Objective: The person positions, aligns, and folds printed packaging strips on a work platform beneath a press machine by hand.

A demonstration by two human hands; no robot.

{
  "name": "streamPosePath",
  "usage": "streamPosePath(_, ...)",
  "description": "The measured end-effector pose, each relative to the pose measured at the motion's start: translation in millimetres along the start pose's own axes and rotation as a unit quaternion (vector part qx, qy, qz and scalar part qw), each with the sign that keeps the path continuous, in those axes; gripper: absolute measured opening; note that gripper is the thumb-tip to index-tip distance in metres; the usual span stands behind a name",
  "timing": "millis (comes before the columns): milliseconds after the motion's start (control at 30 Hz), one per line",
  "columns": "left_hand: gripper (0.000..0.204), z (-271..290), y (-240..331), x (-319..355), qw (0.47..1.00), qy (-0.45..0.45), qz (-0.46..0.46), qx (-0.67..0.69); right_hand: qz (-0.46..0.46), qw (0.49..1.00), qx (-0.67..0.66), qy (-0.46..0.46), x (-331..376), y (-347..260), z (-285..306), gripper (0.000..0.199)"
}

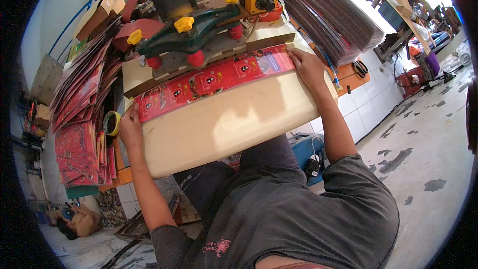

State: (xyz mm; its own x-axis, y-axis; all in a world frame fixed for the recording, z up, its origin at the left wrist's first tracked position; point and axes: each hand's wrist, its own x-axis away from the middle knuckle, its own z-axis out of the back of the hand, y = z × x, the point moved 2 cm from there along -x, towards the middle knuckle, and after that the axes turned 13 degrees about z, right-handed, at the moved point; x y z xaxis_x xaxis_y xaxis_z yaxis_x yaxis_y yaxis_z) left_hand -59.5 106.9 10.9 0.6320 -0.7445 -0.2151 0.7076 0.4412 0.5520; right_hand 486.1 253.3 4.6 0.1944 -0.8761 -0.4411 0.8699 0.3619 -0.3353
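Your left hand [131, 122] pinches one end of the red printed strip [219, 79] and your right hand [307, 68] grips the other; the strip lies just in front of the green press [191, 35]. Uneven pull between the hands could skew or crease it. The pale worktop [224, 129] extends from the press toward you; red sheets [75, 144] are piled left of the press, with patchy floor [423, 149] well to its right

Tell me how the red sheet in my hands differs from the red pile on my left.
The red sheet is one long strip; the red pile has many layered pieces. Your left hand and right hand hold the sheet's ends; neither touches the pile. Both things are mostly red, with printing.
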Motion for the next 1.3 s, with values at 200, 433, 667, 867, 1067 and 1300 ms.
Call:
streamPosePath(200,0.040,-6.1,-4.9,-7.3,1.000,0.000,-0.016,0.007,-0.002,1.000,-0.004,-0.003,-1.0,1.9,1.5,0.035)
streamPosePath(433,0.045,-10.5,-13.9,-9.0,0.999,-0.015,0.001,0.031,-0.004,1.000,-0.002,-0.003,-0.6,0.3,0.8,0.036)
streamPosePath(667,0.045,-7.2,-10.5,-9.0,1.000,-0.010,-0.005,-0.001,-0.018,1.000,0.008,-0.016,-1.1,-1.9,3.2,0.035)
streamPosePath(867,0.043,-5.2,-6.7,-5.9,1.000,-0.009,-0.011,0.019,-0.015,1.000,0.008,-0.011,-1.3,-3.6,3.1,0.035)
streamPosePath(1067,0.043,-4.3,-6.4,-4.8,1.000,-0.009,-0.014,0.014,-0.017,1.000,0.013,-0.014,-1.3,-2.4,1.6,0.034)
streamPosePath(1300,0.045,-2.6,-0.5,-1.7,1.000,-0.010,-0.009,0.018,-0.010,1.000,0.021,-0.008,-1.2,1.0,0.0,0.035)
